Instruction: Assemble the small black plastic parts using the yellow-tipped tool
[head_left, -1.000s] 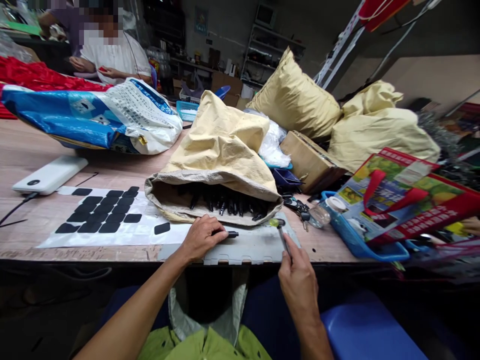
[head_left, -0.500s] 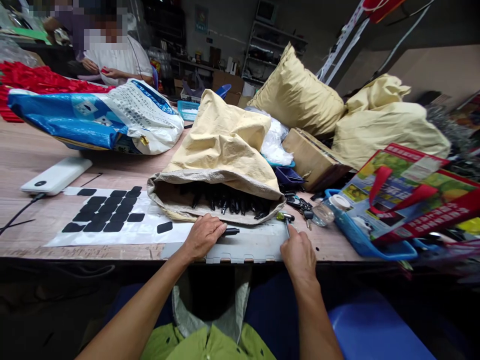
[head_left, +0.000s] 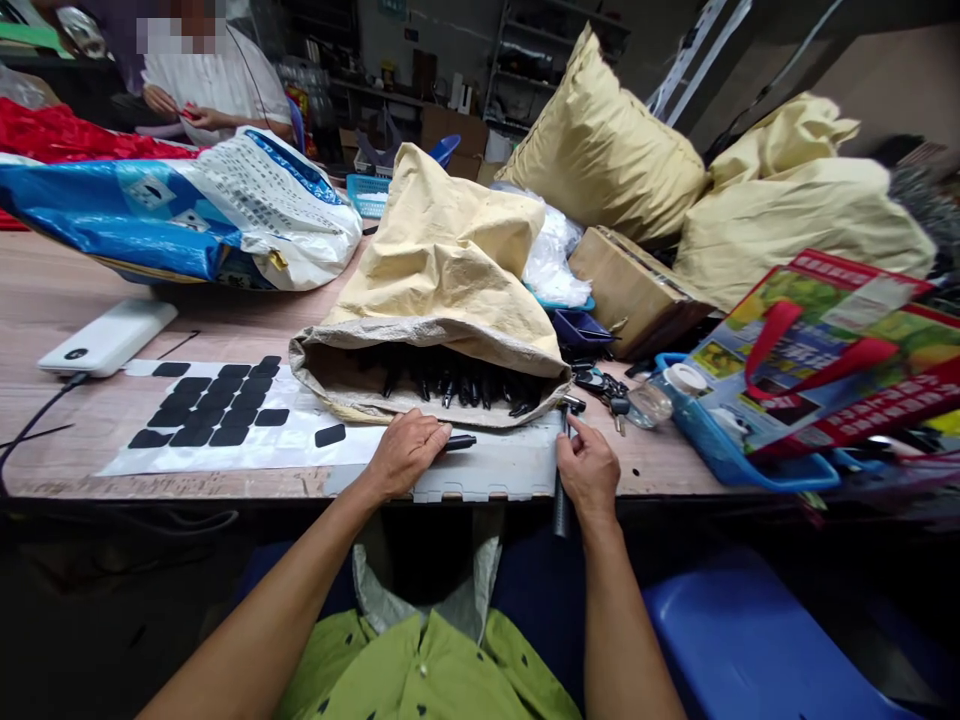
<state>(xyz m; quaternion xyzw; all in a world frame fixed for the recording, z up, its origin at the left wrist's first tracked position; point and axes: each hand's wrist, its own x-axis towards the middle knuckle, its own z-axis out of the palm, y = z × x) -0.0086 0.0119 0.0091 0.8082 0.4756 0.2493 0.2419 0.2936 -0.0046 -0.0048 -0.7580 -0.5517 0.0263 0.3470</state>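
My left hand [head_left: 409,452] is closed on a black, pen-like tube [head_left: 461,442], whose tip sticks out to the right over a grey board [head_left: 491,470] at the table's front edge. In my right hand [head_left: 590,470] is a small hammer [head_left: 560,512]. Its head is up by the sack's right corner, and its dark handle hangs past the table edge. Just beyond both hands lies a cream cloth sack [head_left: 450,270], its mouth turned towards me. Several similar black pieces [head_left: 450,388] lie inside; their far ends are hidden.
Black rounded patches [head_left: 202,410] lie on a white sheet at left, near a white power bank [head_left: 109,338]. A blue-and-white sack [head_left: 187,215] stands behind. At right are keys [head_left: 619,410], a jar [head_left: 660,395] and a blue basket [head_left: 787,470]. A co-worker [head_left: 217,85] sits across the table.
My right hand has shifted its grip on the hammer, and the handle now shows below it. My left hand stays on the black tube. The whole view has tilted slightly.
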